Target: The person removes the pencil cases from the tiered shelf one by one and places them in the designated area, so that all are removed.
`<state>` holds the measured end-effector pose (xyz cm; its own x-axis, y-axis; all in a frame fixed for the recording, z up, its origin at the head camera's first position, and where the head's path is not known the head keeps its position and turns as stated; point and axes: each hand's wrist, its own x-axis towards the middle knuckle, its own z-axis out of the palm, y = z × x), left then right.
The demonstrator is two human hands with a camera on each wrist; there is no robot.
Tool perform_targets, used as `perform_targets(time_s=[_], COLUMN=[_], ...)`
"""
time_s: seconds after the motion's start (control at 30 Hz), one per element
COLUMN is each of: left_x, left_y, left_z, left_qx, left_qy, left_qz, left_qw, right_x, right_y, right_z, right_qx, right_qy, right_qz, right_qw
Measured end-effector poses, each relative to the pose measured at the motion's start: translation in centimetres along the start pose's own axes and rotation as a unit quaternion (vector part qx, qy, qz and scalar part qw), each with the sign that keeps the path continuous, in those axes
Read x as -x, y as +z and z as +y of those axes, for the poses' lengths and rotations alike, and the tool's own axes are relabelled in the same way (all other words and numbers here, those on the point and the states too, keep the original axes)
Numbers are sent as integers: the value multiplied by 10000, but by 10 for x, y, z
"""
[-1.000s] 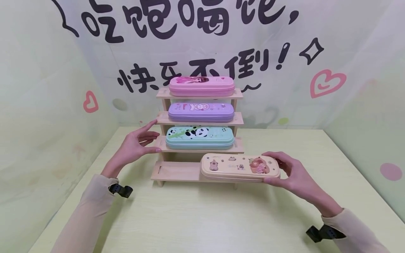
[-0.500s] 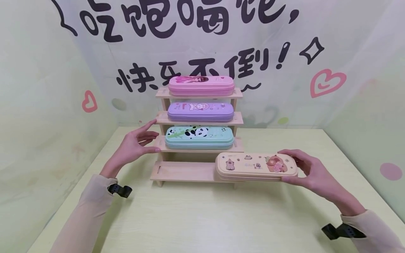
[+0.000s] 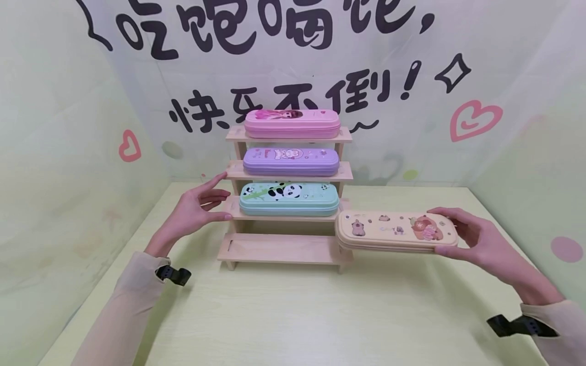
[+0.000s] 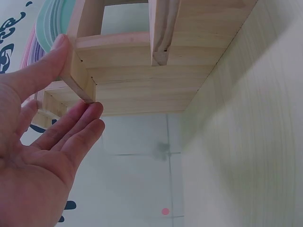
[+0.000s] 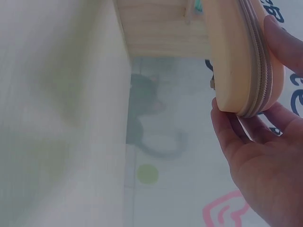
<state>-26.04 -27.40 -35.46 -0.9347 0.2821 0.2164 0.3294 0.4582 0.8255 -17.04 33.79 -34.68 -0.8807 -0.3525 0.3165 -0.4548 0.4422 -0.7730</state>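
Right of the wooden stand, the right hand pinches the cream case by its outer end; the left hand, spread, touches the stand's left side.

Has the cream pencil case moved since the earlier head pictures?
Yes. In the head view, the cream pencil case has moved right, judged against the wooden stand; now only the case's left end overlaps the stand.

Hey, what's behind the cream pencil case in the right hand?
In the head view, the pale tabletop and wooden rack show beyond it. The cream pencil case partly hides the right end of the lowest step and some tabletop.
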Motion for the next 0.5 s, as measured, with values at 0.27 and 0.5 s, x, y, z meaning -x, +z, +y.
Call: perform_targets(time_s=[0.27,0.5], left_x=[1,1], left_y=[-2,-1], left_z=[0,1], left_qx=[-35,-35], left_qy=[-7,60], left_qz=[16,6], left_qw=[10000,10000], right_x=[-9,-16], right_y=[-20,-37], right_z=[9,16], right_qx=[125,107], right_qy=[40,288], right_qz=[-58,-83], right_qw=[9999,9995])
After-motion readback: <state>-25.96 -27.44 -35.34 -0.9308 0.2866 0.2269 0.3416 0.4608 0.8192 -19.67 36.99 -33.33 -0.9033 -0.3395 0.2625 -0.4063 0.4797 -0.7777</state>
